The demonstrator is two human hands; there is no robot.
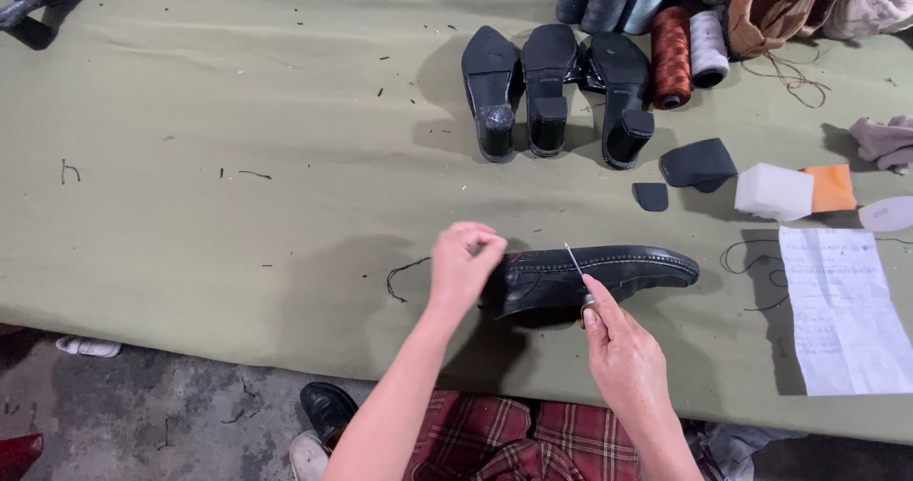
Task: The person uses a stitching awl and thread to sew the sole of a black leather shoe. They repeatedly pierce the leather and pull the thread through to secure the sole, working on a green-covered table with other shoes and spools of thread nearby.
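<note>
Gripping black shoe (594, 274), left hand (463, 262) closed, right hand (623, 353) pinching needle (574, 260), heeled soles (552, 86) beyond

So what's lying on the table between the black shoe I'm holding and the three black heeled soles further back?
Head view: nothing lies between the black shoe and the heeled soles, only bare olive cloth. The small black cut piece sits off to the right.

Shoe (599, 274) on table (238, 205); heeled soles (552, 86) behind; paper (842, 305) right.

A shoe-repair workshop: green cloth-covered bench (238, 158), black heeled soles (552, 86), thread spools (670, 58), leather rolls (770, 6).
</note>
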